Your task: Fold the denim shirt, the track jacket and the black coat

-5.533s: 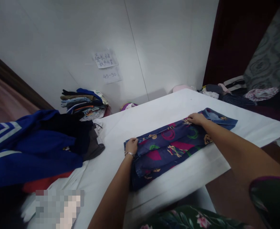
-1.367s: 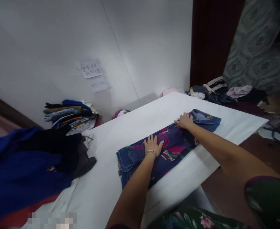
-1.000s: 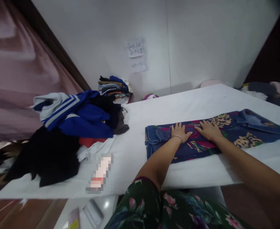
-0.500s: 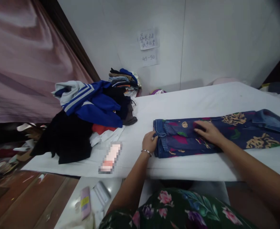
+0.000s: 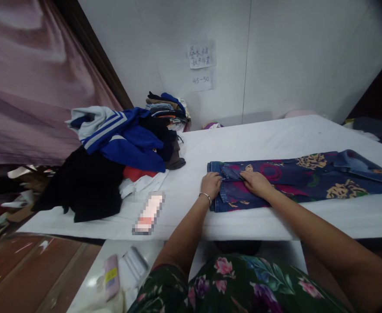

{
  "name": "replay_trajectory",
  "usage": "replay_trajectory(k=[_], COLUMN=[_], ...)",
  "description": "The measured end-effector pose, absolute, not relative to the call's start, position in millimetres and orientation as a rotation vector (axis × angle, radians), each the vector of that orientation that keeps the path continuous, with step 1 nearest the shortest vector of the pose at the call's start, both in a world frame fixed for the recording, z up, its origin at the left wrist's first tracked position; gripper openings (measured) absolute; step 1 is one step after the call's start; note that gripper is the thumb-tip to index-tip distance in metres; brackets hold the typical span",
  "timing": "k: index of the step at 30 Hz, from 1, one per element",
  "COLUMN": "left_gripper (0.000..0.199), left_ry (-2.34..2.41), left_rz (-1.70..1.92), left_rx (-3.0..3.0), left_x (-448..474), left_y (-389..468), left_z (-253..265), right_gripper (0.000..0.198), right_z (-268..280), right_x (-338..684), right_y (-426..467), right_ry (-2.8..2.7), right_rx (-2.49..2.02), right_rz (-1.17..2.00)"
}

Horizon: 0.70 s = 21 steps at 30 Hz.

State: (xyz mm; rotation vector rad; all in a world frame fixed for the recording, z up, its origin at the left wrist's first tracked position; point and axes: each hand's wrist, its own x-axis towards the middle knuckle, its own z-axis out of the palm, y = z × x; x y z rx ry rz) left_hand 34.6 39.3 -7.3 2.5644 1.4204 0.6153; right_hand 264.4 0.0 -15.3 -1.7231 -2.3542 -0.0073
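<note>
Where left hand (image 5: 210, 186) grasps: hem (image 5: 214, 167) of patterned denim jacket (image 5: 287, 174), perhaps for steadying.
Right hand (image 5: 257, 184): pinching it just beside, perhaps for straightening.
Jacket: lies folded beneath both hands, collar (image 5: 362, 164) to their right.

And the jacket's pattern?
The jacket is blue with magenta, green and tan shapes; clearest in head view.

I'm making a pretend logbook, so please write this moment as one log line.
Left hand: at hem end of long navy patterned denim garment | Right hand: on it, nearer denim collar | Garment: lying on white-covered table
</note>
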Motion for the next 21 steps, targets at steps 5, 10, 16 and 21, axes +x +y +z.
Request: replay_trajectory(k=[5, 10, 16, 21], left_gripper=[0.023, 0.023, 0.020, 0.025], left_ry=[1.371, 1.182, 1.409, 1.707], left_rz=[0.764, 0.545, 0.773, 0.765], left_rx=[2.643, 2.656, 2.318, 2.113], left_x=[31, 21, 10, 0], left_y=[31, 11, 0, -1], left_z=[17, 4, -21, -14], right_gripper=[0.040, 0.039, 0.039, 0.036], right_z=[-1, -21, -41, -43], right_x=[262, 268, 272, 274], right_y=[-16, -36, -39, -39], right_ry=[-2.213, -2.337, -2.326, -2.277], right_rx=[-1.842, -1.640, -1.538, -1.456], right_rz=[-0.091, -0.122, -0.129, -0.156])
